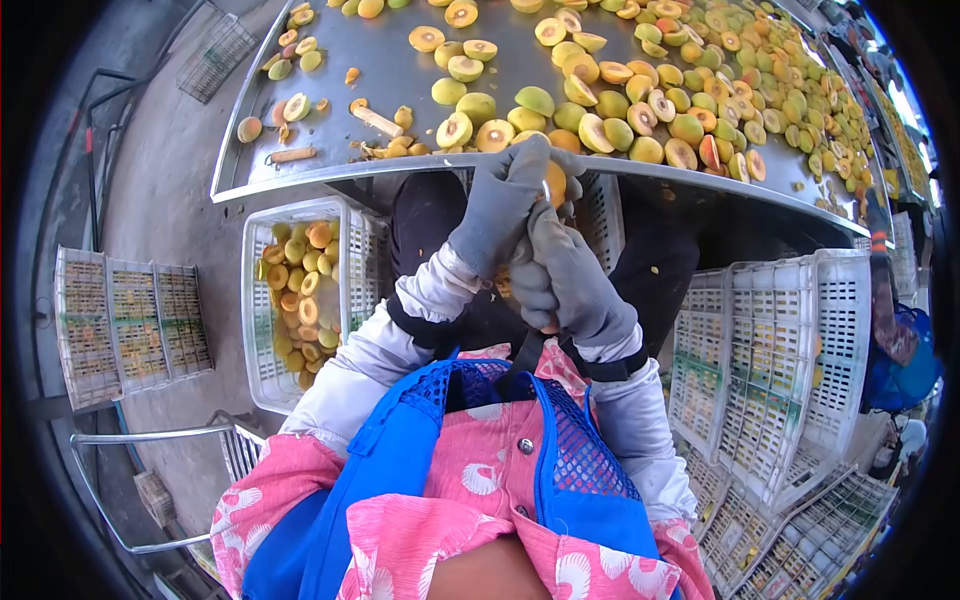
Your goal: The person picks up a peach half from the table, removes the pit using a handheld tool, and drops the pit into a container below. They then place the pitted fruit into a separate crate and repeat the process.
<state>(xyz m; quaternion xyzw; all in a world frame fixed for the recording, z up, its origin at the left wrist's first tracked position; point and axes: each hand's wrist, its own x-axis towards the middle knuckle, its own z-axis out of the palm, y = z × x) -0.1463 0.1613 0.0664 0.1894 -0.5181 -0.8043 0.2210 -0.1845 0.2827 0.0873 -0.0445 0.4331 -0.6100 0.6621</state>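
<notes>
Both my hands, in grey gloves, are close together just in front of the metal table's near edge point(330, 180). My left hand point(500, 205) has its fingers wrapped round an orange-yellow fruit point(555, 183), partly hidden by the gloves. Just below and to the right, my right hand point(575, 275) is closed round something I cannot make out, close to the fruit. Halved yellow-green fruits point(495, 135) lie on the table beyond my hands. Two small wooden-handled tools point(377, 122) rest on the tabletop to the left, among scraps.
A white crate point(258, 330) of fruit halves stands on the floor at left. More crates are at far left point(135, 320) and stacked at right point(760, 350). A metal frame point(100, 490) is at lower left. Another person's arm point(888, 300) shows at far right.
</notes>
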